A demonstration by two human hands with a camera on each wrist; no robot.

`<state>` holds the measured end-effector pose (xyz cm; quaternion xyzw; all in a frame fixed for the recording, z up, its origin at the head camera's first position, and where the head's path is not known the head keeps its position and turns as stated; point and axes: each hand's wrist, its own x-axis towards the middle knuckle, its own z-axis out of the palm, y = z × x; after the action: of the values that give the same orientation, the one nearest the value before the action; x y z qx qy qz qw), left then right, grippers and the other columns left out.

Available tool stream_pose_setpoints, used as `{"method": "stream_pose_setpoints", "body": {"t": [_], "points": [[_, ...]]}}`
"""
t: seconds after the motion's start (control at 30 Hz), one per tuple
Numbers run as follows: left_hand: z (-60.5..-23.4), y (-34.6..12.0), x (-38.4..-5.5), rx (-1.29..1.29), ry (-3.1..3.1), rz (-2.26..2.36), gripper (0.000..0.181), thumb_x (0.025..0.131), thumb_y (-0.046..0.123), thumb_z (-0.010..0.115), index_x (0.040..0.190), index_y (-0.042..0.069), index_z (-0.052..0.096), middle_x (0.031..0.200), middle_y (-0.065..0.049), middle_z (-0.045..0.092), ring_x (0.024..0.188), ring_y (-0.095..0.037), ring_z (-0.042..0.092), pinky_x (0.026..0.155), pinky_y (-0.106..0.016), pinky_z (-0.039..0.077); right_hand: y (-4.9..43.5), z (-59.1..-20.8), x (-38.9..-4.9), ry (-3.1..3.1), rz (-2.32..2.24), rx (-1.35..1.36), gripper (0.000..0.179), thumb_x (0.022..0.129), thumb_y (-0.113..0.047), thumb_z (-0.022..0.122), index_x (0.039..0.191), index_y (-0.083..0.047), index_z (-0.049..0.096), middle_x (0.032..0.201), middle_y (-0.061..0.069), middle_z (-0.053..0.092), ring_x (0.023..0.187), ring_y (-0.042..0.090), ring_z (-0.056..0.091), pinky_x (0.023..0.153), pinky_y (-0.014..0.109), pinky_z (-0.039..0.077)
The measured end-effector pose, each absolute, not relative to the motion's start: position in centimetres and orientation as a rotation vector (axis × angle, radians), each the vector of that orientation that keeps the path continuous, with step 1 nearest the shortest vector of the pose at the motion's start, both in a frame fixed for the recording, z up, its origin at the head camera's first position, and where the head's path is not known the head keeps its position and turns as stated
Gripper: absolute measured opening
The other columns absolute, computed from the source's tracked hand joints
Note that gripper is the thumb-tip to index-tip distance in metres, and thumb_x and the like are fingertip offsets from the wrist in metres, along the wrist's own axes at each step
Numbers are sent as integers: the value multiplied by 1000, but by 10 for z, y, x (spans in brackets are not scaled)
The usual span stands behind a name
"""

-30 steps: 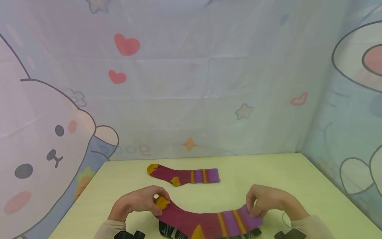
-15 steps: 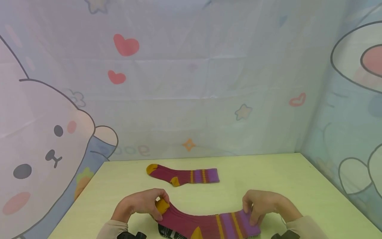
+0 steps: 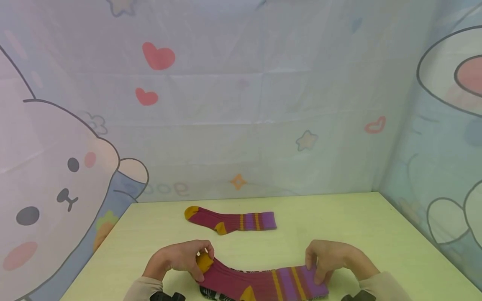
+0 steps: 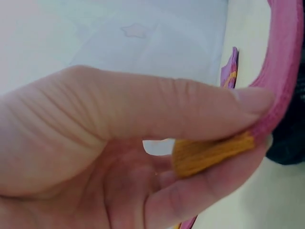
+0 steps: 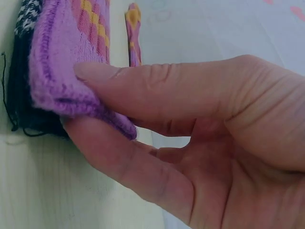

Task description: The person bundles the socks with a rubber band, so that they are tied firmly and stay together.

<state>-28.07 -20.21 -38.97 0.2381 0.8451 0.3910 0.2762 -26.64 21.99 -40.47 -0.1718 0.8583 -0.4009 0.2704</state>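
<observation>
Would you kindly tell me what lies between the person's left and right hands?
In the head view, the held striped sock spans from left hand to right hand, with dark patterned fabric showing along its edges.

Between left grip [image 3: 184,258] and right grip [image 3: 333,258], the held sock [image 3: 231,281] is maroon with mustard toe, heel and stripes and a purple cuff. Fabric [image 3: 210,293] beneath it is black with white patterning. Beyond the grips, the far sock [image 3: 230,221] has the same colours; the table [image 3: 339,221] is pale yellow.
</observation>
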Motion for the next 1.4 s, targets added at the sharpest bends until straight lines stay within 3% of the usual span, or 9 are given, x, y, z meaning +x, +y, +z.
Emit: {"method": "stream_pose_setpoints", "body": {"t": [0.3, 0.57, 1.03, 1.2, 1.4], "points": [[-396, -201, -280, 627, 2329, 1033, 41, 71, -16, 81, 98, 3, 58, 97, -9, 56, 84, -24, 53, 75, -35, 49, 219, -405, -265, 2331, -1036, -451, 31, 70, 22, 75, 88, 2, 60, 105, 17, 58, 68, 31, 69, 63, 39, 59], [-397, -200, -282, 595, 2321, 993, 42, 71, -14, 83, 97, 4, 55, 93, -8, 56, 80, -21, 49, 67, -31, 45, 218, -401, -265, 2351, -949, -425, 40, 65, 20, 79, 91, -1, 59, 93, 15, 59, 67, 28, 68, 64, 39, 58], [-403, -194, -278, 455, 2383, 839, 45, 71, -6, 86, 96, 9, 52, 87, -9, 57, 66, -18, 46, 55, -28, 40, 216, -402, -265, 2393, -857, -445, 45, 63, 18, 83, 93, -4, 59, 88, 12, 60, 63, 24, 65, 62, 35, 56], [-402, -191, -276, 429, 2436, 760, 46, 69, -4, 88, 93, 10, 52, 87, -8, 57, 69, -20, 48, 57, -30, 41, 215, -401, -264, 2398, -852, -445, 44, 63, 18, 83, 93, -4, 58, 88, 12, 60, 63, 23, 66, 63, 35, 56], [-408, -196, -285, 504, 2453, 672, 46, 69, 8, 92, 93, 12, 53, 91, -5, 56, 80, -20, 49, 70, -35, 42, 215, -401, -264, 2417, -811, -455, 44, 63, 16, 84, 92, -5, 58, 89, 10, 59, 65, 22, 63, 61, 36, 56]]}}
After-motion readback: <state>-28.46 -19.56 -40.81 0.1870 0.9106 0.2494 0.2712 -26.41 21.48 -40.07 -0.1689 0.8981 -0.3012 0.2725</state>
